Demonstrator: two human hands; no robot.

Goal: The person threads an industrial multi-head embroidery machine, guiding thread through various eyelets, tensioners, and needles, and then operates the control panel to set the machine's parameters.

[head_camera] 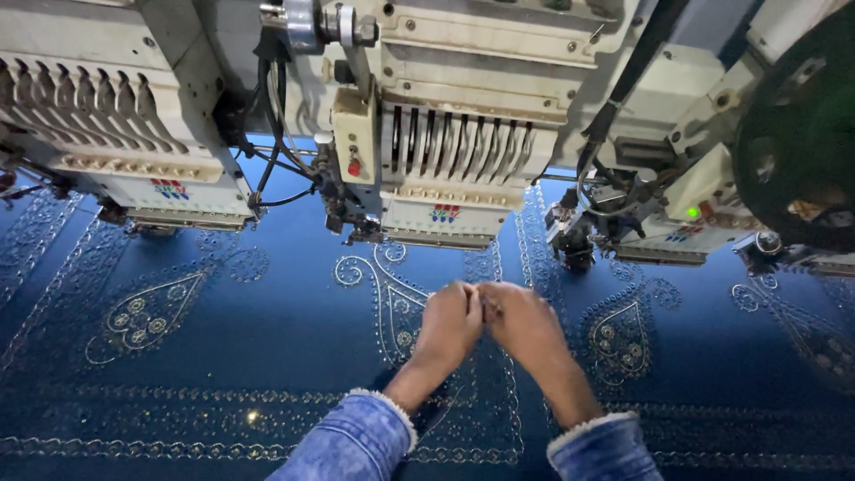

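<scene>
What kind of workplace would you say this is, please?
Most likely an embroidery workshop. A row of multi-needle embroidery heads stands over blue fabric stitched with paisley motifs, and both hands meet just above the cloth.

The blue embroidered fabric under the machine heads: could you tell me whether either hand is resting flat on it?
No: the left hand and right hand are curled with fingertips pinched together above the blue fabric.

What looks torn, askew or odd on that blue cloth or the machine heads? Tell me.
Nothing stands out. The blue cloth lies flat under the embroidery heads, its pattern unbroken where visible. The left hand and right hand meet above it.
</scene>
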